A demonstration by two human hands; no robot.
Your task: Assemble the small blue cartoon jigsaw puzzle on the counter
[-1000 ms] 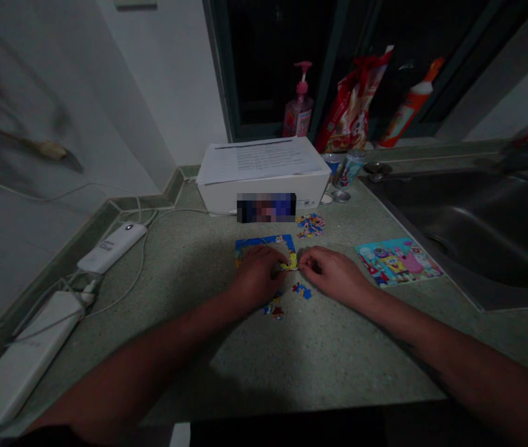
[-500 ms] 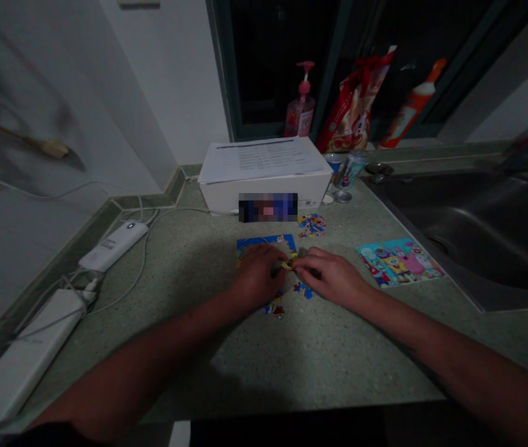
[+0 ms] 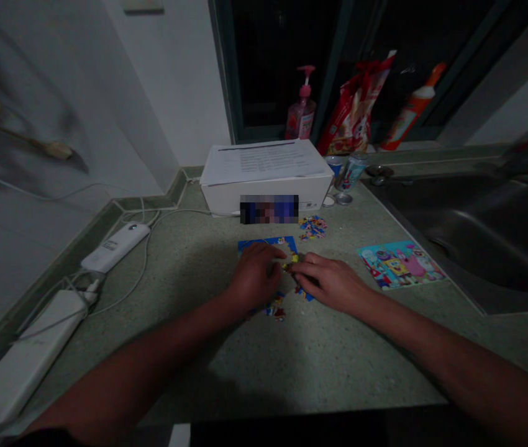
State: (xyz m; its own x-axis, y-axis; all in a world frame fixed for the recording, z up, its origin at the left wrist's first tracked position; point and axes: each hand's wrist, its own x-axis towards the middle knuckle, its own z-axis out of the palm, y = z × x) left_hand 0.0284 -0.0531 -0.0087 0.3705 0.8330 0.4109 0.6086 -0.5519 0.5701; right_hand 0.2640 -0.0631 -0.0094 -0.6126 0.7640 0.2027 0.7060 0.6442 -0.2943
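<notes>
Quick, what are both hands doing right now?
Left hand: curled on the blue cardboard jigsaw puzzle; cannot tell if holding anything.
Right hand: fingers at small yellow jigsaw pieces; grip cannot be told.

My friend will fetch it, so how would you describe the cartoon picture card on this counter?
On the right of the speckled green countertop, find the steel sink. Lying flat just left of its edge is a small printed card showing cartoon characters on pale blue. Unlike the blue-framed puzzle under the left hand, it is one unbroken sheet.

The left hand (image 3: 255, 276) hides most of the blue-framed jigsaw puzzle (image 3: 264, 243).
</notes>
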